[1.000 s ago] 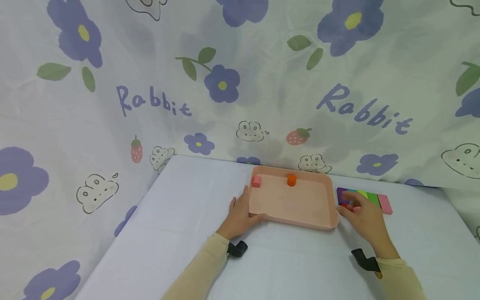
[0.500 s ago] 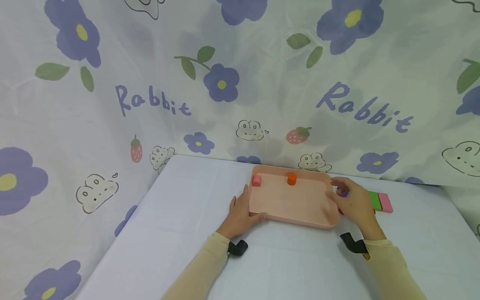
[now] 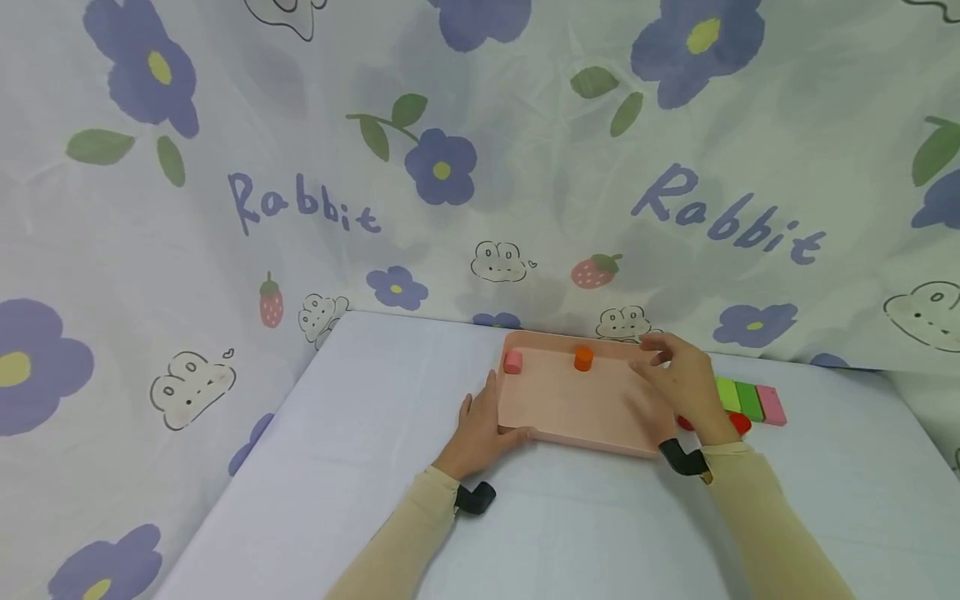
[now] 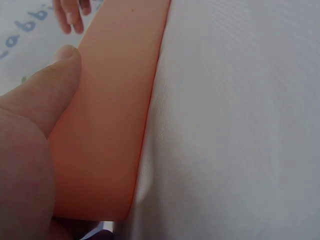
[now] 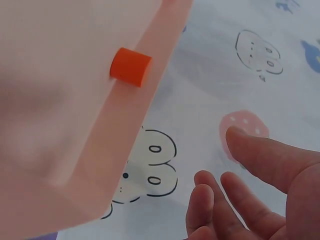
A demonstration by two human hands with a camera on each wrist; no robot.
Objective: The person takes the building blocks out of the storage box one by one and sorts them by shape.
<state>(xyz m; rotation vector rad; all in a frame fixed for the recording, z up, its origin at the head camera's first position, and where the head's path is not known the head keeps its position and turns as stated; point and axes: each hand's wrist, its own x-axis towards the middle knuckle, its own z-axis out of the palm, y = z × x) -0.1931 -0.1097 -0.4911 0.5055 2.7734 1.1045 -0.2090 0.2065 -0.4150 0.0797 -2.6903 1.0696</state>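
A shallow pink tray (image 3: 577, 408) lies on the table, with a pink cylinder (image 3: 513, 362) at its left wall and an orange cylinder (image 3: 583, 359) by its back wall. My left hand (image 3: 477, 433) grips the tray's front left corner. In the left wrist view its thumb (image 4: 62, 75) lies along the tray's outer wall. My right hand (image 3: 682, 379) is above the tray's back right corner. The right wrist view shows a gap between its thumb (image 5: 265, 155) and loosely bent fingers (image 5: 235, 205), with nothing visible in it.
Right of the tray lies a row of coloured blocks (image 3: 748, 402), with lime, green and pink showing. Red pieces (image 3: 740, 423) lie in front of them, partly behind my right wrist. A patterned cloth (image 3: 450, 208) hangs behind the white table (image 3: 585, 525).
My right hand has moved left and back, from the coloured blocks to above the tray's back right corner. The left hand and both cylinders have stayed in place.
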